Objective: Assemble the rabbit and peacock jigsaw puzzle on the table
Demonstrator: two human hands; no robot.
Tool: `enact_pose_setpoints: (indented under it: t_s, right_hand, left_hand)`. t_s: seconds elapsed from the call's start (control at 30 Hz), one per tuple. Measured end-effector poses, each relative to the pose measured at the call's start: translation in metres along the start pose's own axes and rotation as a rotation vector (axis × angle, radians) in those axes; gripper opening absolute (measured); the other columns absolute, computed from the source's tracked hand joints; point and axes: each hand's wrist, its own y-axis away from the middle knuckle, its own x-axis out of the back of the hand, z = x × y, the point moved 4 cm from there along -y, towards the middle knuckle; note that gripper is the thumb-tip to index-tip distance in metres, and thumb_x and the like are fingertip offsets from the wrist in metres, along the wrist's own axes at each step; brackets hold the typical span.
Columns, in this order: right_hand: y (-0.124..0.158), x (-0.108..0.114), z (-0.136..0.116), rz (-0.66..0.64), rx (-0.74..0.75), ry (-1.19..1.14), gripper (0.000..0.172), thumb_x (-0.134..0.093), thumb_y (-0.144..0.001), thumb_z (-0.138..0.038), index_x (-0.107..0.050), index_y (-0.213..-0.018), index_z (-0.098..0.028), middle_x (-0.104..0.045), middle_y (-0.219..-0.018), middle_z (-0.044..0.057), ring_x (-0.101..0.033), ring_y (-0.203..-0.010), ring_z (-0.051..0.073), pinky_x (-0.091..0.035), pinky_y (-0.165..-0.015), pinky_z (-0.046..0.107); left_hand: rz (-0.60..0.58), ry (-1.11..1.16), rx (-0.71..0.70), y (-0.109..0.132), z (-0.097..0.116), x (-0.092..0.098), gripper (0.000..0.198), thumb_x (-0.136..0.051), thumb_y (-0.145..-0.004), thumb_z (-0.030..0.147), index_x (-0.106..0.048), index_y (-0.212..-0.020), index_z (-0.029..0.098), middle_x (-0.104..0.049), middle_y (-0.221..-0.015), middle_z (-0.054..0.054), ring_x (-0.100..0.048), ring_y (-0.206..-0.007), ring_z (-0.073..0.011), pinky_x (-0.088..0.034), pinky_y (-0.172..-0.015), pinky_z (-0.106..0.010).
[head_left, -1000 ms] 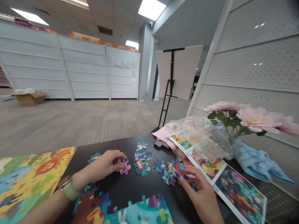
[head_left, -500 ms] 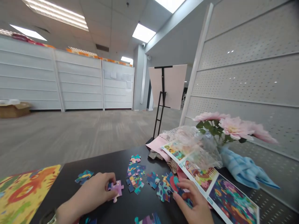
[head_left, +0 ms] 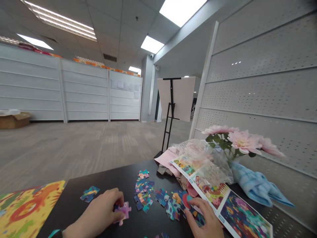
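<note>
Our left hand (head_left: pixel 95 215) sits near the counter's (head_left: pixel 111 177) front edge, its fingers (head_left: pixel 118 198) pinching a lilac jigsaw piece (head_left: pixel 123 211) — our right hand's (head_left: pixel 204 219) fingers (head_left: pixel 195 205) touch the heaped pieces (head_left: pixel 173 205) beside a printed puzzle sheet (head_left: pixel 245 211) — whether they grip, we cannot tell.

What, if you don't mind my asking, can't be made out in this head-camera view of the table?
In the head view:
The purple puzzle piece: partly hidden by the left hand.
The puzzle pieces under the right hand: covered by its fingers, number unclear.
The assembled pieces: cut off by the lower edge.
The printed sheet: upper part blurred behind clear plastic wrap.
The yellow puzzle picture: cut off by the left edge.
</note>
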Motion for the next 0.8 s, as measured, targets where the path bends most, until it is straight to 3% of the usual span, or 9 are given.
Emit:
enact_pose_setpoints:
  t_s: [0.17,0.3,0.43,0.57,0.63,0.7,0.8]
  right_hand:
    - [0.001,0.008,0.005,0.072,-0.104,-0.138,0.031,-0.067,-0.083,-0.055,-0.073,-0.089,-0.026,-0.074,-0.099,0.007,-0.072,-0.089,0.026,-0.060,-0.077,0.034]
    - [-0.005,0.003,-0.013,0.014,-0.073,-0.114,0.024,-0.070,-0.081,-0.049,-0.074,-0.086,-0.026,-0.074,-0.102,0.008,-0.071,-0.097,0.028,-0.059,-0.083,0.035]
    - [-0.008,-0.033,-0.059,-0.175,0.052,-0.159,0.008,-0.069,-0.081,-0.031,-0.073,-0.086,-0.026,-0.074,-0.102,0.006,-0.070,-0.099,0.025,-0.055,-0.087,0.033]
    - [-0.004,-0.078,-0.107,-0.454,0.253,-0.165,0.017,-0.078,-0.073,-0.023,-0.075,-0.088,-0.030,-0.075,-0.097,0.000,-0.070,-0.095,0.021,-0.053,-0.086,0.029]
    - [-0.005,-0.084,-0.119,-0.555,0.368,-0.169,0.023,-0.079,-0.075,-0.025,-0.076,-0.096,-0.035,-0.076,-0.099,-0.003,-0.070,-0.095,0.020,-0.052,-0.087,0.028]
    - [-0.016,-0.076,-0.115,-0.507,0.370,-0.134,0.026,-0.071,-0.082,-0.021,-0.075,-0.103,-0.035,-0.076,-0.106,-0.001,-0.070,-0.100,0.021,-0.051,-0.090,0.030]
    - [-0.035,-0.058,-0.089,-0.357,0.192,0.024,0.025,-0.066,-0.079,-0.018,-0.074,-0.101,-0.027,-0.076,-0.106,0.004,-0.068,-0.101,0.026,-0.051,-0.088,0.035]
  left_hand:
    - [-0.045,0.003,0.002,0.004,0.004,0.004,0.022,-0.067,-0.065,0.025,-0.070,-0.087,0.027,-0.068,-0.093,0.000,-0.062,-0.092,-0.0234,-0.039,-0.073,-0.029]
    - [-0.072,-0.031,0.024,0.005,0.009,0.006,0.027,-0.065,-0.063,0.021,-0.069,-0.088,0.027,-0.069,-0.096,0.000,-0.062,-0.095,-0.0248,-0.039,-0.074,-0.030]
    - [-0.086,-0.046,0.022,0.004,0.013,0.007,0.030,-0.064,-0.063,0.021,-0.069,-0.091,0.028,-0.070,-0.099,-0.001,-0.063,-0.097,-0.0261,-0.040,-0.076,-0.032]
    - [-0.077,-0.045,0.029,0.001,0.003,0.010,0.034,-0.066,-0.061,0.021,-0.070,-0.094,0.028,-0.071,-0.099,-0.001,-0.064,-0.097,-0.0260,-0.041,-0.075,-0.032]
    - [-0.069,-0.069,0.054,-0.001,-0.007,0.015,0.037,-0.066,-0.060,0.019,-0.070,-0.095,0.028,-0.071,-0.099,-0.002,-0.064,-0.096,-0.0261,-0.041,-0.075,-0.031]
    - [-0.062,-0.102,0.075,-0.004,-0.016,0.019,0.037,-0.066,-0.060,0.018,-0.071,-0.096,0.027,-0.072,-0.100,-0.003,-0.065,-0.097,-0.0270,-0.042,-0.075,-0.032]
    - [-0.017,-0.157,0.039,-0.005,-0.015,0.023,0.033,-0.062,-0.067,0.014,-0.071,-0.097,0.025,-0.071,-0.103,-0.005,-0.064,-0.101,-0.0288,-0.044,-0.079,-0.035]
